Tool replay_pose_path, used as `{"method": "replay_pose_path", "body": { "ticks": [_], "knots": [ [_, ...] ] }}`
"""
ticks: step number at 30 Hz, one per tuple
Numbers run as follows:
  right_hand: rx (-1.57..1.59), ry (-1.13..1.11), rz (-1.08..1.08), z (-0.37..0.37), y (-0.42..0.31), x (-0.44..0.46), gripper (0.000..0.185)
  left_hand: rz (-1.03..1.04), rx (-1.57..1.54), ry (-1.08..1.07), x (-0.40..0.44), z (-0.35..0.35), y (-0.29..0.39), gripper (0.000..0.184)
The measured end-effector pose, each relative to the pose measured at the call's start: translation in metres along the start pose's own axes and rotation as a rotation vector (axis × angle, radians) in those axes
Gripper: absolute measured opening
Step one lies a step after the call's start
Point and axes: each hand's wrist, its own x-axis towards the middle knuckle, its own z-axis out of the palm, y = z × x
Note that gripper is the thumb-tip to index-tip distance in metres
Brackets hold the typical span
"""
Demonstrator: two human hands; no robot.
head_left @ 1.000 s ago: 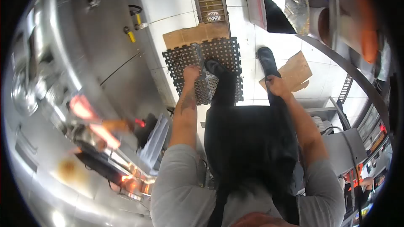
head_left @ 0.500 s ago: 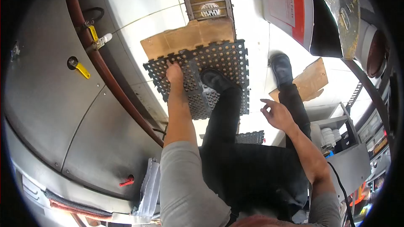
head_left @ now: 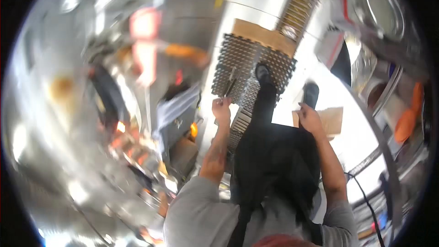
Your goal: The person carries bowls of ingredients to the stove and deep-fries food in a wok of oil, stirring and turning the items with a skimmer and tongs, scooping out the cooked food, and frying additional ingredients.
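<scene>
My left hand [head_left: 222, 109] is closed around a thin metal tool [head_left: 232, 82], which points forward over the black perforated floor mat [head_left: 238, 55]. The tool is blurred, so its exact shape is unclear. My right hand [head_left: 310, 118] hangs above the floor near a flat cardboard piece [head_left: 333, 121], its fingers curled in; anything inside them is hidden. One black shoe [head_left: 263, 73] rests on the mat, and the other shoe [head_left: 311, 93] stands on the pale tiles beside it.
Another cardboard sheet [head_left: 265, 36] borders the mat, beside a floor drain grate [head_left: 299, 11]. Blurred metal cooking equipment with orange glow [head_left: 121, 127] fills the left. On the right are a curved counter edge [head_left: 388, 155], containers and an orange object [head_left: 407, 126].
The view has swung, bringing the cooking equipment back into sight at left. My left hand, fingers apart half a second ago, now grips the thin tool. My right hand's fingers have curled in.
</scene>
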Motion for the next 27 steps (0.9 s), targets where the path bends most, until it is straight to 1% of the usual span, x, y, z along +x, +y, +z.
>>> {"method": "replay_pose_path", "body": {
  "ticks": [1,2,3,4,5,7,9,11,12,14,17,18,19,20,22,23,25,26,27],
  "knots": [
    [-0.050,-0.031,-0.071,-0.018,-0.026,-0.015,0.033,0.005,-0.032,0.075,-0.025,-0.028,0.031,0.015],
    [-0.100,-0.063,-0.143,-0.032,-0.050,-0.030,0.034,-0.032,0.117,0.083,-0.052,-0.062,0.063,0.016],
    [-0.212,0.012,-0.118,-0.038,-0.014,-0.028,0.033,-0.081,0.264,0.089,-0.084,-0.097,0.090,0.019],
    [-0.260,0.036,-0.192,-0.039,-0.001,-0.037,0.034,-0.107,0.535,0.143,-0.107,-0.122,0.115,0.024],
    [-0.304,0.072,-0.265,-0.047,-0.001,-0.045,0.035,-0.029,0.635,0.208,-0.115,-0.155,0.110,0.026],
    [-0.339,-0.031,-0.178,-0.067,0.005,-0.051,0.037,0.123,0.761,0.312,-0.133,-0.193,0.145,0.022],
    [-0.404,-0.029,-0.131,-0.083,0.019,-0.046,0.039,0.198,0.868,0.468,-0.126,-0.219,0.157,0.019],
    [-0.325,-0.097,0.008,-0.104,-0.006,-0.059,0.040,0.172,0.823,0.540,-0.115,-0.230,0.173,0.020],
    [-0.350,-0.097,-0.011,-0.109,-0.016,-0.063,0.040,0.179,0.824,0.568,-0.102,-0.237,0.172,0.020],
    [-0.291,-0.076,0.012,-0.115,-0.029,-0.073,0.040,0.169,0.815,0.599,-0.080,-0.247,0.164,0.021],
    [-0.332,-0.037,0.036,-0.119,-0.045,-0.088,0.039,0.162,0.777,0.589,-0.031,-0.247,0.146,0.022],
    [-0.424,-0.029,-0.021,-0.121,-0.034,-0.088,0.039,0.140,0.768,0.587,-0.018,-0.245,0.138,0.022],
    [-0.440,-0.020,-0.017,-0.123,-0.023,-0.091,0.039,0.118,0.758,0.583,-0.006,-0.243,0.130,0.022],
    [-0.474,-0.076,-0.183,-0.128,0.002,-0.091,0.039,0.075,0.754,0.588,0.004,-0.240,0.122,0.022],
    [-0.285,0.024,-0.032,-0.113,-0.047,-0.133,0.040,0.022,0.746,0.583,0.023,-0.233,0.104,0.022],
    [-0.299,0.034,-0.016,-0.111,-0.051,-0.138,0.040,-0.014,0.752,0.589,0.032,-0.229,0.097,0.022],
    [-0.393,-0.037,0.176,-0.108,-0.053,-0.154,0.040,-0.010,0.759,0.571,0.047,-0.226,0.082,0.022],
    [-0.390,-0.004,0.244,-0.103,-0.046,-0.160,0.040,-0.026,0.739,0.581,0.046,-0.228,0.094,0.022],
    [-0.393,0.005,0.263,-0.101,-0.051,-0.168,0.040,-0.038,0.720,0.596,0.048,-0.231,0.105,0.021]
  ]
}}
